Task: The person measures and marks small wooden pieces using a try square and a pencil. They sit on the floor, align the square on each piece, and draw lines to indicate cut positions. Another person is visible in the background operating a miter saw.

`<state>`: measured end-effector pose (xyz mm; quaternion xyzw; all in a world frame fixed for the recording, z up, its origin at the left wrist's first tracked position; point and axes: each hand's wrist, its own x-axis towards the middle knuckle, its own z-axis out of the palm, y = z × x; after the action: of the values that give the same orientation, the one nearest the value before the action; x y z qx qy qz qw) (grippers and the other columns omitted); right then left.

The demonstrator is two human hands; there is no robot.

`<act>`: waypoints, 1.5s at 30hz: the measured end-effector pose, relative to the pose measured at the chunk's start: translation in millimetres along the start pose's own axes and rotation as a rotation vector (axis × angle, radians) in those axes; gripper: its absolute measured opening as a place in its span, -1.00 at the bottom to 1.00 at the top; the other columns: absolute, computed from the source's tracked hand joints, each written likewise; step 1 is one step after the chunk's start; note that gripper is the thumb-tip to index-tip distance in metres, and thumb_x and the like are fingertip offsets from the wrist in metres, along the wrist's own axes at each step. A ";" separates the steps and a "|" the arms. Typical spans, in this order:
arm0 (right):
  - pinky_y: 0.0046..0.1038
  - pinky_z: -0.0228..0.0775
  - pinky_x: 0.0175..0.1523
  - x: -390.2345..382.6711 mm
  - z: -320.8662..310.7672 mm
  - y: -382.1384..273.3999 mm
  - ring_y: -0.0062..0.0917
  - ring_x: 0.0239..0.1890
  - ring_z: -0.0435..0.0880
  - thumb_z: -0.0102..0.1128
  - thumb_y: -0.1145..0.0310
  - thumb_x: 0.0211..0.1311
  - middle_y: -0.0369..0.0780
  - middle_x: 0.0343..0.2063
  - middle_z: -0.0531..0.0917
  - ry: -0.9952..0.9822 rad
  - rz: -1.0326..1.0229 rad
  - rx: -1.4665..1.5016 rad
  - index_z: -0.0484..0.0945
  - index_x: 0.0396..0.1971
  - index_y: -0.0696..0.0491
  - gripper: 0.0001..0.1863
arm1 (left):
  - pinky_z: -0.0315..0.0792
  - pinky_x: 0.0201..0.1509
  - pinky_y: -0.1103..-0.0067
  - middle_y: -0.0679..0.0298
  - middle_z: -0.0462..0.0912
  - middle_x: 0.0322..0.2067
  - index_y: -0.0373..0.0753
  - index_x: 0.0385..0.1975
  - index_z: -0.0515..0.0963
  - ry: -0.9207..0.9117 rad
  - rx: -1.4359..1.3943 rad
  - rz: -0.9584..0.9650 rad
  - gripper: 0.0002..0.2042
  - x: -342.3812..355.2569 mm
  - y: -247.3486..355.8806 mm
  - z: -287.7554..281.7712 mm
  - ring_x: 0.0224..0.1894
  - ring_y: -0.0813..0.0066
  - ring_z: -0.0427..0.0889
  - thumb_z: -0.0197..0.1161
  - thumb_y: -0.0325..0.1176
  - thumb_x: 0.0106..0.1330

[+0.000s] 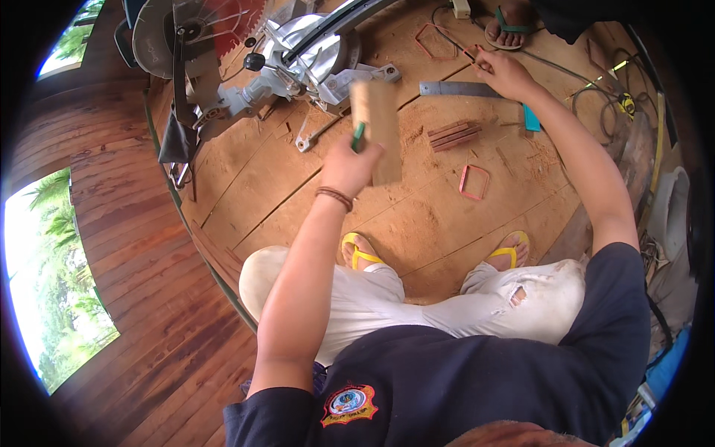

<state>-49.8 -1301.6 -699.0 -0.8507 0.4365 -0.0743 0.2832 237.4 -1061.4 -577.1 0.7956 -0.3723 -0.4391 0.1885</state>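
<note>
My left hand (348, 165) grips a pale wooden board (383, 138), blurred by motion, held up above the floor. A small green piece (359, 134) shows at its thumb; I cannot make out what it is. Farther right, my right hand (506, 73) is closed, its fingers pinching a thin reddish stick (471, 54). Below that hand lies a flat grey metal blade (458, 89). A teal piece (531, 118) shows on the other side of my right forearm; the arm hides whether the two join. A small stack of dark reddish wood strips (454, 136) rests between my hands.
A miter saw (298, 63) with a large blade stands at the far left. Reddish angular frames (474, 183) lie on the sawdust-strewn plywood (298, 201). Cords (588, 89) and a yellow tape measure (626, 104) are at the right. Another person's sandalled foot (509, 30) is at the far edge.
</note>
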 end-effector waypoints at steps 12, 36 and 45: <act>-0.14 0.43 0.12 -30.0 51.8 52.2 -0.14 0.08 0.54 0.20 0.48 0.08 -0.08 0.02 0.48 -0.066 0.038 -0.451 0.41 0.06 0.08 -0.52 | 0.46 0.19 0.32 0.09 0.64 0.02 -0.11 0.12 0.54 -0.591 0.793 0.079 -0.43 39.6 -70.0 90.0 0.10 0.08 0.59 0.37 -0.10 0.04; -0.17 0.44 -0.01 -97.5 17.5 82.3 0.00 -0.12 0.59 0.26 0.42 -0.06 0.00 -0.20 0.62 0.089 0.021 -0.167 0.51 -0.04 0.12 -0.53 | 0.37 0.25 0.40 0.15 0.63 0.07 0.03 0.26 0.47 -0.545 0.485 0.327 -0.40 182.0 -25.0 83.5 0.15 0.25 0.55 0.31 0.02 0.18; -0.18 0.43 0.05 -104.3 8.1 80.8 -0.05 -0.06 0.58 0.29 0.41 -0.04 -0.03 -0.13 0.60 0.133 0.162 -0.187 0.52 0.00 0.09 -0.51 | 0.31 0.33 0.37 0.16 0.47 0.22 -0.01 0.17 0.54 0.150 0.488 0.276 -0.37 180.6 -21.6 120.7 0.25 0.12 0.39 0.43 0.03 0.04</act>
<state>-166.8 -1253.4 -737.3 -0.8286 0.5265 -0.0663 0.1781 206.2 -1180.9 -757.1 0.7894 -0.5568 -0.2469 0.0766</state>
